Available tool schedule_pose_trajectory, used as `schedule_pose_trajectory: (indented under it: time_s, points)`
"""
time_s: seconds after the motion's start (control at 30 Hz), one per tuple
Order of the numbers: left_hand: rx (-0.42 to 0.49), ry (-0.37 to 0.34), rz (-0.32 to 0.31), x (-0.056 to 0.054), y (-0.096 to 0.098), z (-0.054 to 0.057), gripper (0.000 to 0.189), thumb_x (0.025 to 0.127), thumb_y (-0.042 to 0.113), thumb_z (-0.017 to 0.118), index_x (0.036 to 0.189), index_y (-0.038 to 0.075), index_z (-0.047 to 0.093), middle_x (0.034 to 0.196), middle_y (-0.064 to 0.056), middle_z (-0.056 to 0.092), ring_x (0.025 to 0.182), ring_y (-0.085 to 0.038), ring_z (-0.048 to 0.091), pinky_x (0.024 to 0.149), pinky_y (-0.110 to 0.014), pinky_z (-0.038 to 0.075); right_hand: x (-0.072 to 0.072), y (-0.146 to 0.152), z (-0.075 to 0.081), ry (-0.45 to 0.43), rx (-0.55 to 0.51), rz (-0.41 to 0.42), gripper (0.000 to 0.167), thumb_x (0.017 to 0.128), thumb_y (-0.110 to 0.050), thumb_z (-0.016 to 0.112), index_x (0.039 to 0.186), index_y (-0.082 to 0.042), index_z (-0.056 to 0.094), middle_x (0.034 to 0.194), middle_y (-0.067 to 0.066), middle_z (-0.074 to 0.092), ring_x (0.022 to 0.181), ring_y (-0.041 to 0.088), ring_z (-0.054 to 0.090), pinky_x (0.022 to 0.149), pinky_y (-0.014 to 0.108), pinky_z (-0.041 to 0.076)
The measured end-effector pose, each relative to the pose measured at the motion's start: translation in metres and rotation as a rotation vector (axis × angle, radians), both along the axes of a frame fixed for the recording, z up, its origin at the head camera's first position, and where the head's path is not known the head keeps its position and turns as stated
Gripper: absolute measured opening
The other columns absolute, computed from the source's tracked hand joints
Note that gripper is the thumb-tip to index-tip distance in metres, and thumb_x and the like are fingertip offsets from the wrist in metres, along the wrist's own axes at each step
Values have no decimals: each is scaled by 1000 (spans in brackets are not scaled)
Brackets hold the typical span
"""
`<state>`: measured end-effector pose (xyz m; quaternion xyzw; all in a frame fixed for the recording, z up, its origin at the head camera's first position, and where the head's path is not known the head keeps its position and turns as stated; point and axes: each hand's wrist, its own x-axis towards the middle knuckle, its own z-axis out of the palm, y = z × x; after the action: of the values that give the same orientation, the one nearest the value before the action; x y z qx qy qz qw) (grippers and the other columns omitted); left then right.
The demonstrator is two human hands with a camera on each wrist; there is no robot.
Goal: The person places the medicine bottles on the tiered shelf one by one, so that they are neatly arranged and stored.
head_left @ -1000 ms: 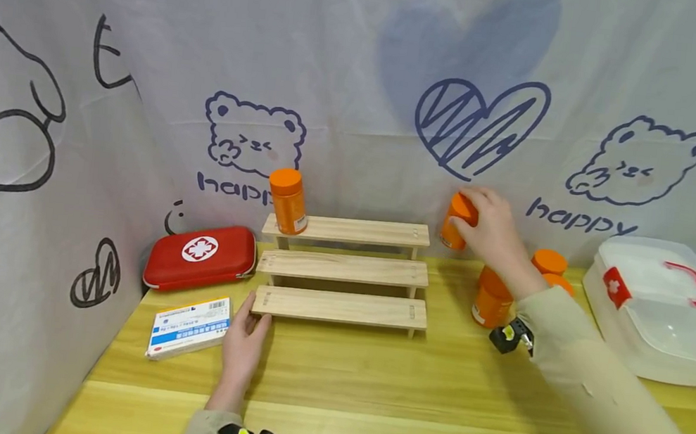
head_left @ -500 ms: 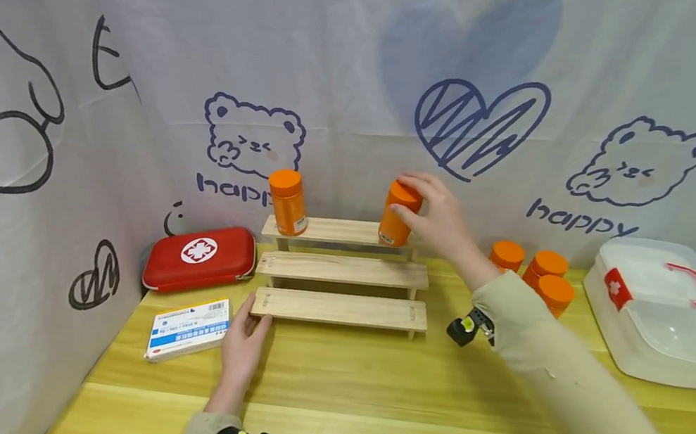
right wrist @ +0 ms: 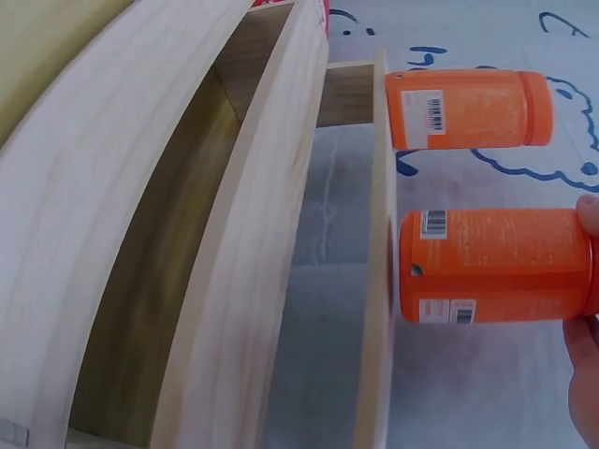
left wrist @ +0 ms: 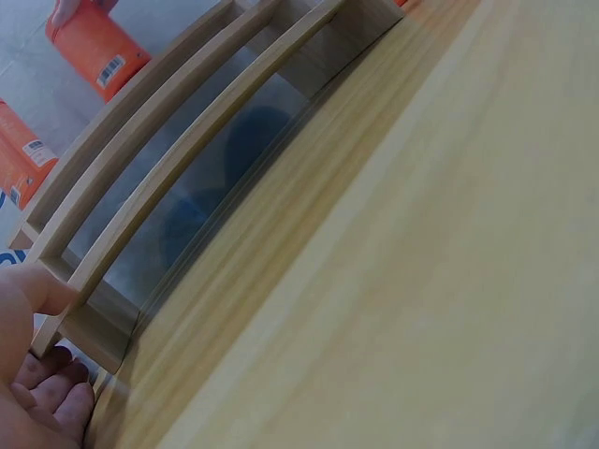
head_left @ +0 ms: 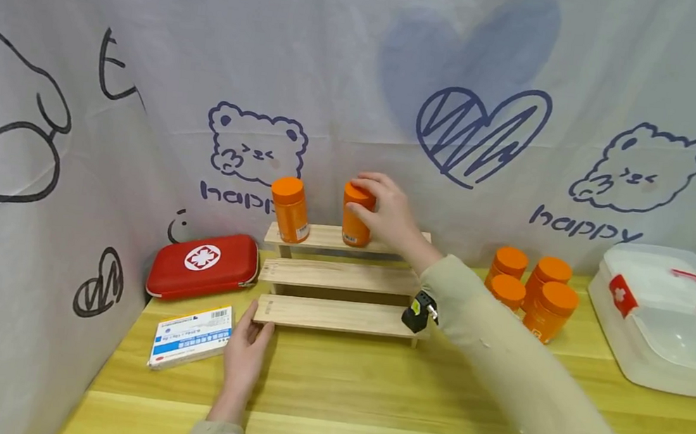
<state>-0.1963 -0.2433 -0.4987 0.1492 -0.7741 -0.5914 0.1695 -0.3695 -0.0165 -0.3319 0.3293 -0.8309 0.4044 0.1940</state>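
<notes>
A three-step wooden rack (head_left: 338, 315) stands on the table. My left hand (head_left: 244, 355) grips the left end of its front step, thumb above and fingers curled below in the left wrist view. My right hand (head_left: 394, 216) holds an orange bottle (head_left: 356, 226) by its cap, upright over the middle of the top step. In the right wrist view that bottle (right wrist: 501, 267) has its base at the step's edge; whether it touches, I cannot tell. Another orange bottle (head_left: 291, 212) stands at the top step's left end.
Several orange bottles (head_left: 548, 312) stand grouped right of the rack. Beyond them is a translucent box (head_left: 672, 343) with a red handle. To the left lie a red first-aid case (head_left: 205, 269) and a white-and-blue medicine box (head_left: 191, 338). A printed cloth (head_left: 363, 70) hangs behind.
My right hand has carried the orange bottle leftward from beyond the rack's right end to the middle of the top step. The left hand stays on the rack. The view has tilted slightly.
</notes>
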Motion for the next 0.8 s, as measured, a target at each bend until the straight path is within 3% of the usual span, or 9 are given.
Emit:
schedule_pose_trajectory:
  time_s: [0.53,0.8]
  points:
    - [-11,-1,4,-3,-1,4,56,95,10,58,146,2,36,146,-22,38,129,-36,42,108,-41,36,-6,-6,-5,-34,55,34,44,91,-22,68,131,-7,58,139,7,48,129,26,41,111,37,31]
    - [-12,12,1,0,0,1,56,94,9,59,145,0,37,144,-24,39,128,-37,43,107,-42,37,1,12,-6,-52,30,73,49,87,-10,70,133,-7,55,150,12,32,136,30,31,113,45,27]
